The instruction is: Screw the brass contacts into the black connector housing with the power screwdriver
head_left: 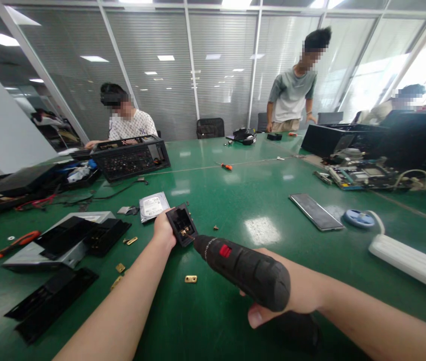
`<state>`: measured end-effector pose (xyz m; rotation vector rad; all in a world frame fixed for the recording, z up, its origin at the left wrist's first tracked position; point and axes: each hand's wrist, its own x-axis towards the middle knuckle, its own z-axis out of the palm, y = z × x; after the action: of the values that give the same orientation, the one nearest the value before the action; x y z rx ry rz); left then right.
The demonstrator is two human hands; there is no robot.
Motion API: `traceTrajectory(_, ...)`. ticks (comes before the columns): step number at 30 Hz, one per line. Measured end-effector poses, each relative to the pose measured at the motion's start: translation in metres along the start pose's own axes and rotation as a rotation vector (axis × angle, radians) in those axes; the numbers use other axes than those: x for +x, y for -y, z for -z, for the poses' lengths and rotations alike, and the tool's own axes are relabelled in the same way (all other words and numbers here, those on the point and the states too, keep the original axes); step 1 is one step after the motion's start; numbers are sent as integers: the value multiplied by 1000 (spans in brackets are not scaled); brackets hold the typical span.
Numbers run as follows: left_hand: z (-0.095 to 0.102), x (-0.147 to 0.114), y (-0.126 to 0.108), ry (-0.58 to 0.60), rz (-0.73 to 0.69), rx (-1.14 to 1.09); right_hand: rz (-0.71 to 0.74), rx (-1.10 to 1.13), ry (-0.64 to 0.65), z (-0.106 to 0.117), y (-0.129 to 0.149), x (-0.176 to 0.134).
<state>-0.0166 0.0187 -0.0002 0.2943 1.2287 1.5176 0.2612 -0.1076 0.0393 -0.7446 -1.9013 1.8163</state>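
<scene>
My left hand grips a small black plastic bracket and holds it tilted just above the green table. My right hand is wrapped around a black electric screwdriver with a red switch. Its tip rests on a brass fitting at the bracket's lower edge. A small brass piece lies on the table below the tool, and a tiny screw sits just right of the bracket.
A hard drive lies beyond the bracket. Black panels and a metal tray sit at left with an orange screwdriver. A phone, tape roll and power strip lie at right. Three other people work at the far side.
</scene>
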Motion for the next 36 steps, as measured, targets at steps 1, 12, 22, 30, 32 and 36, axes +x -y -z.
traceTrajectory(1, 0, 1, 0, 4, 0, 0, -5, -3, -4, 0, 2, 0)
traceTrajectory(12, 0, -2, 0, 1, -4, -11, 39, -68, -21, 1, -3, 2)
traceTrajectory(22, 0, 2, 2, 4, -18, -11, -13, 15, 4, -2, 11, -2)
traceTrajectory(30, -2, -1, 1, -8, -21, -12, 35, -8, 8, 1, 4, 1)
traceTrajectory(32, -2, -1, 1, -3, -19, -10, 41, -3, 9, 1, 4, 1)
traceTrajectory(36, -2, -1, 0, 8, 1, -9, 46, 2, 12, 2, 4, -1)
